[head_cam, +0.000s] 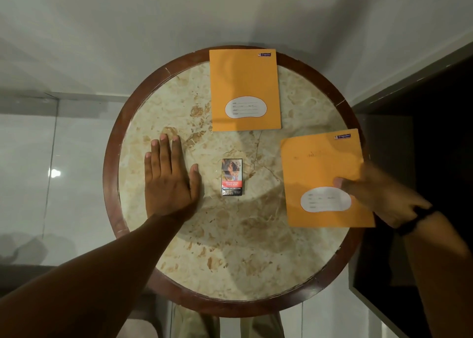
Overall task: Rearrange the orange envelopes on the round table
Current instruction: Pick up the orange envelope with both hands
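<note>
Two orange envelopes with white label patches lie on the round marble table (230,248). The far orange envelope (244,81) rests flat at the table's back edge, untouched. The near orange envelope (320,168) sits at the right edge, partly over the rim. My right hand (376,196) grips its right side, thumb on top near the white label; the hand is blurred. My left hand (170,176) lies flat on the marble at the left, fingers spread, holding nothing.
A small cigarette pack (232,177) lies at the table's middle, between my hands. The table has a dark wooden rim (110,184). A dark cabinet or opening (422,145) stands close on the right. Pale tiled floor surrounds the table.
</note>
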